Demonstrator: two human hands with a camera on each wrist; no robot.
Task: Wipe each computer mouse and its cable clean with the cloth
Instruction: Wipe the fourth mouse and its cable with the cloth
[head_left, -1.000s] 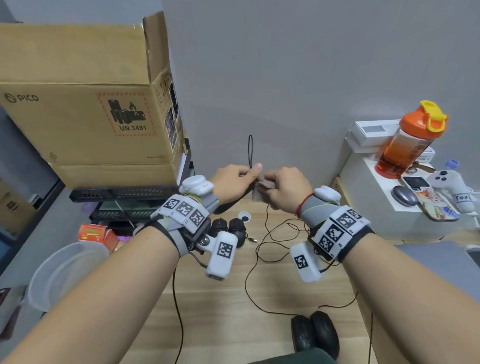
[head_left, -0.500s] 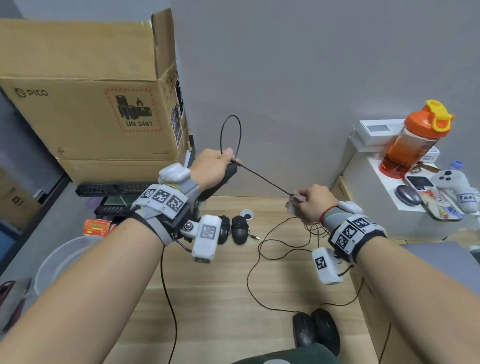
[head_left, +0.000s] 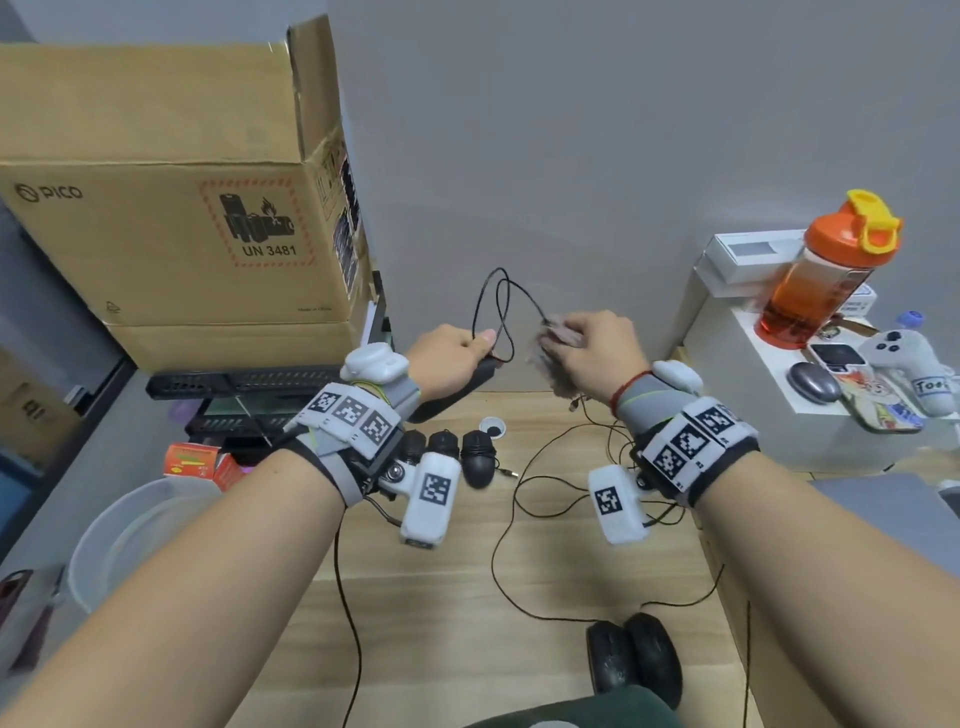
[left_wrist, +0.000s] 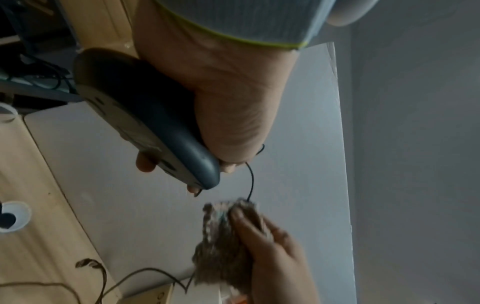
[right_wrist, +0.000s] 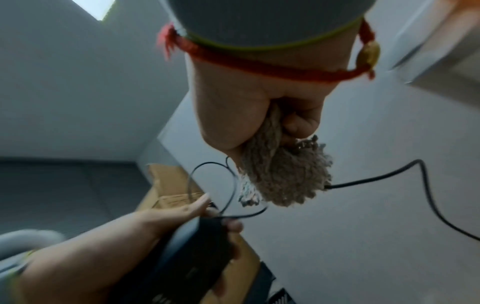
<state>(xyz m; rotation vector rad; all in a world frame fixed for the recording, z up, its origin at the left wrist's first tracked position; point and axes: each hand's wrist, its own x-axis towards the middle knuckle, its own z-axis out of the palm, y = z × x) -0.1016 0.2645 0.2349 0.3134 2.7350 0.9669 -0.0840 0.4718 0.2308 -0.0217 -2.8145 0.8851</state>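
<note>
Two hands are raised over the desk (head_left: 467, 597) in the head view. My left hand (head_left: 447, 358) grips a black mouse (head_left: 457, 387), thumb on top, fingers wrapped beneath. The cable (head_left: 498, 312) leaves past the left thumb, loops up above both hands, and comes down into the cloth (head_left: 558, 345). My right hand (head_left: 597, 351) is clenched around that cloth, just right of the left fingertips. More cable trails from under the right fist to the desk. Three black mice (head_left: 452, 449) sit below the left wrist, and two more (head_left: 634, 660) lie at the near edge.

Left wrist view: mouse (left_wrist: 145, 127) lies across the palm of the left hand (left_wrist: 228, 107), underside facing the camera, fingertips curled over its far edge. Cable (left_wrist: 250, 181) runs from the fingertips straight into the cloth (left_wrist: 223, 242), which the right hand (left_wrist: 272, 257) holds just beyond them, fingers laid over it.

Right wrist view: right hand (right_wrist: 254, 111) is fisted, cloth (right_wrist: 280, 176) bunched out past the fingers. Cable (right_wrist: 384, 176) exits the cloth to one side; on the other side it loops to the left hand (right_wrist: 182, 214), which holds the mouse (right_wrist: 197, 251). Blur here; finer finger detail I cannot tell.
</note>
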